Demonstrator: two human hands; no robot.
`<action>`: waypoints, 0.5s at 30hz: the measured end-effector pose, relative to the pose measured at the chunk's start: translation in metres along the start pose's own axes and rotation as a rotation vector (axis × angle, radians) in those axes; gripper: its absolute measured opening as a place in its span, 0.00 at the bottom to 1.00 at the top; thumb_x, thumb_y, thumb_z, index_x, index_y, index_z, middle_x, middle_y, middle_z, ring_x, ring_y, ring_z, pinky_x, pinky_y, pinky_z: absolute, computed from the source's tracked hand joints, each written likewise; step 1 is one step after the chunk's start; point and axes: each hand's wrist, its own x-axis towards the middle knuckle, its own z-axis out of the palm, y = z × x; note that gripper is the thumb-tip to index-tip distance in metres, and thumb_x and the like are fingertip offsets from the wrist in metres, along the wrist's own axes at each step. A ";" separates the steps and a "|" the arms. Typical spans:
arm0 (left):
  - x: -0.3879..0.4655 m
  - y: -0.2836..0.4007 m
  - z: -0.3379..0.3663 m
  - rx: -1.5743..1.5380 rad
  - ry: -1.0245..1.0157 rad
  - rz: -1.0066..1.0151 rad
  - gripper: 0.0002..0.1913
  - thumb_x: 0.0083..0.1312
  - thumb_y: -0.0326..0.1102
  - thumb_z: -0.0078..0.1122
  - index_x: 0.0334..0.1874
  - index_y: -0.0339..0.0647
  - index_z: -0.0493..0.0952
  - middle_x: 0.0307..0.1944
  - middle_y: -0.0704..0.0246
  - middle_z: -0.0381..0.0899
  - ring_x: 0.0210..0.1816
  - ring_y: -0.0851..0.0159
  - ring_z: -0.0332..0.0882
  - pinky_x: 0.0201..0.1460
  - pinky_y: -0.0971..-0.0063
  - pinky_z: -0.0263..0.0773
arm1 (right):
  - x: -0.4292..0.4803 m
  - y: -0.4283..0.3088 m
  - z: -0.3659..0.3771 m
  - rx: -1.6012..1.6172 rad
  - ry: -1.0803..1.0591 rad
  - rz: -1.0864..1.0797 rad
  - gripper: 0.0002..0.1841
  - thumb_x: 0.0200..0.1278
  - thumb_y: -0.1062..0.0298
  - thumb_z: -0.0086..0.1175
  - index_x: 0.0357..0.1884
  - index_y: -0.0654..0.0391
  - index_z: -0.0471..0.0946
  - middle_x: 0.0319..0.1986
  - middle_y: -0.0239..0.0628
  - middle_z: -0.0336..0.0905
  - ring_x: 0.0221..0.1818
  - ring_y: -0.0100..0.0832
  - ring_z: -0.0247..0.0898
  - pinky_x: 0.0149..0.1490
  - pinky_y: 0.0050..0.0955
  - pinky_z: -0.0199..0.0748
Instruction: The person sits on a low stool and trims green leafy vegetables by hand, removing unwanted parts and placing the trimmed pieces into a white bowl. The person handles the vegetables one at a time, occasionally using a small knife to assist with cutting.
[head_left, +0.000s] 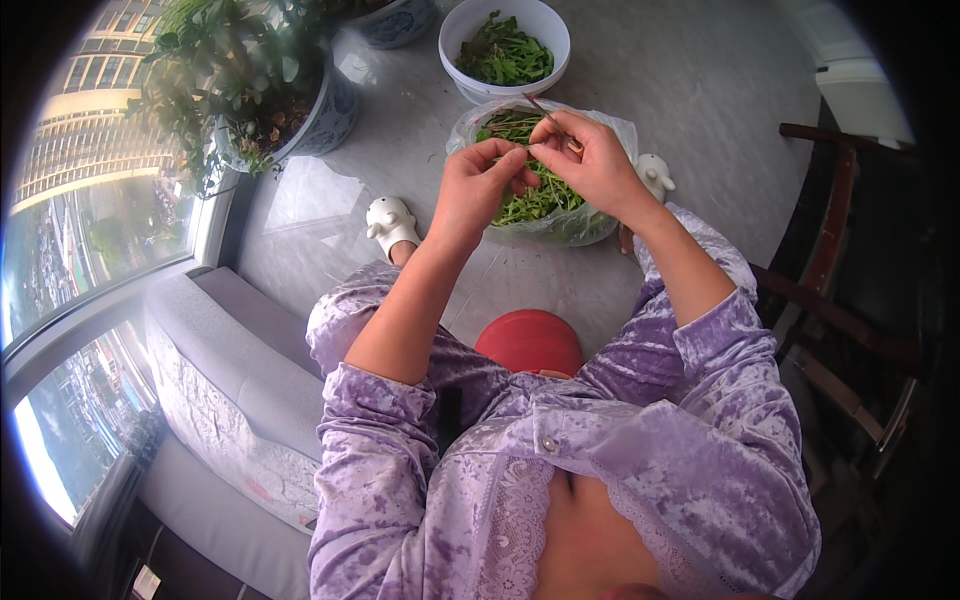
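A clear plastic bag (555, 232) full of leafy greens (551, 196) stands open on the floor between my feet. Over it, my left hand (484, 176) pinches a small piece of plant at its fingertips, close to the other hand. My right hand (589, 157) holds a small knife (553, 120), its thin blade pointing up and to the left; its thumb and finger meet near the same plant piece, which is mostly hidden. Just beyond the bag is a white plastic bucket (451, 73) with more greens (510, 52) inside.
Large potted plants in blue-and-white pots (330, 112) stand at the upper left by the window. A grey cushioned seat (240, 390) lies at my left, a dark wooden chair (832, 217) at my right. A red stool (529, 337) is beneath me.
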 end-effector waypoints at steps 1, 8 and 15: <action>0.000 0.000 0.000 0.016 -0.003 0.007 0.08 0.69 0.33 0.54 0.39 0.35 0.78 0.27 0.69 0.81 0.28 0.76 0.74 0.34 0.83 0.69 | 0.000 -0.001 0.000 0.002 -0.006 0.008 0.03 0.61 0.75 0.56 0.34 0.61 0.74 0.26 0.22 0.68 0.25 0.13 0.56 0.30 0.17 0.56; 0.000 -0.003 0.006 0.158 0.064 0.144 0.08 0.67 0.32 0.56 0.40 0.33 0.77 0.29 0.69 0.82 0.29 0.76 0.76 0.32 0.83 0.71 | -0.001 -0.006 0.000 -0.013 0.013 0.018 0.04 0.62 0.73 0.55 0.31 0.61 0.74 0.22 0.22 0.67 0.24 0.13 0.54 0.28 0.18 0.54; 0.000 -0.003 0.004 0.227 0.052 0.169 0.07 0.66 0.31 0.56 0.39 0.33 0.77 0.30 0.69 0.82 0.30 0.76 0.77 0.33 0.82 0.72 | 0.000 0.000 -0.002 0.015 -0.024 0.067 0.04 0.64 0.72 0.54 0.32 0.61 0.74 0.25 0.21 0.68 0.26 0.13 0.56 0.31 0.17 0.57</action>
